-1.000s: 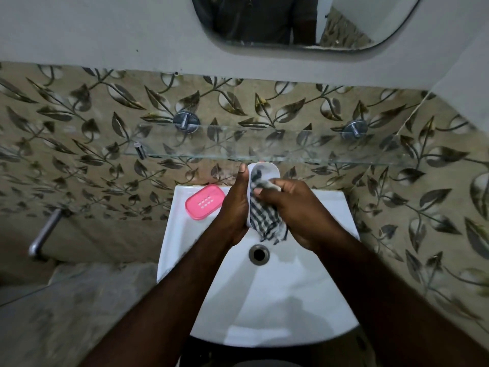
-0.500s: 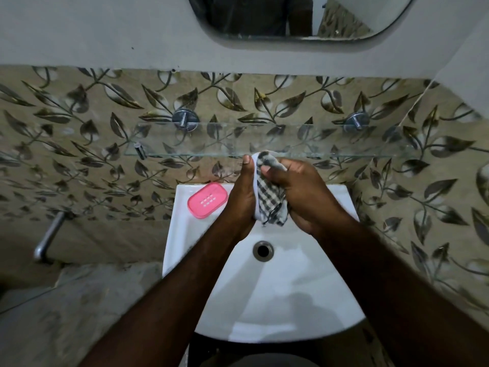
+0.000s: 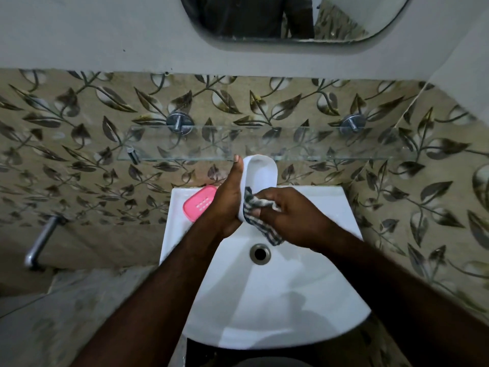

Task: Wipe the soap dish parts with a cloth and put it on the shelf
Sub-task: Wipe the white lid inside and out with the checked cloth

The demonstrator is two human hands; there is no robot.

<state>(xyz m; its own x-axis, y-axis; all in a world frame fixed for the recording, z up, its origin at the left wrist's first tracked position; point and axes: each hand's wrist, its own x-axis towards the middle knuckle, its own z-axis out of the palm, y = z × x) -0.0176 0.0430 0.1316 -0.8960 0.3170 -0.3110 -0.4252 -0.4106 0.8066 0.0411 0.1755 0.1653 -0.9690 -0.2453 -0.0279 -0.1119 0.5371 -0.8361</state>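
Observation:
My left hand point(image 3: 227, 200) holds the white soap dish base point(image 3: 260, 172) upright on its long edge above the back of the sink, hollow side facing right. My right hand point(image 3: 288, 215) grips a black-and-white checked cloth point(image 3: 260, 223) and presses it against the lower inside of the white base; the cloth's tail hangs toward the drain. The pink slotted soap dish insert point(image 3: 199, 202) lies flat on the sink's back left ledge, partly hidden by my left wrist. The glass shelf point(image 3: 330, 154) runs along the tiled wall just above and behind the white base.
The white sink point(image 3: 304, 287) has a metal drain point(image 3: 260, 253) at its middle. Two chrome brackets point(image 3: 179, 122) hold the shelf. A chrome tap point(image 3: 39, 245) juts from the left wall. A mirror point(image 3: 291, 19) hangs above.
My right hand has slid the cloth down from the top of the white base to its lower part, uncovering the upper inside. The left hand keeps its hold.

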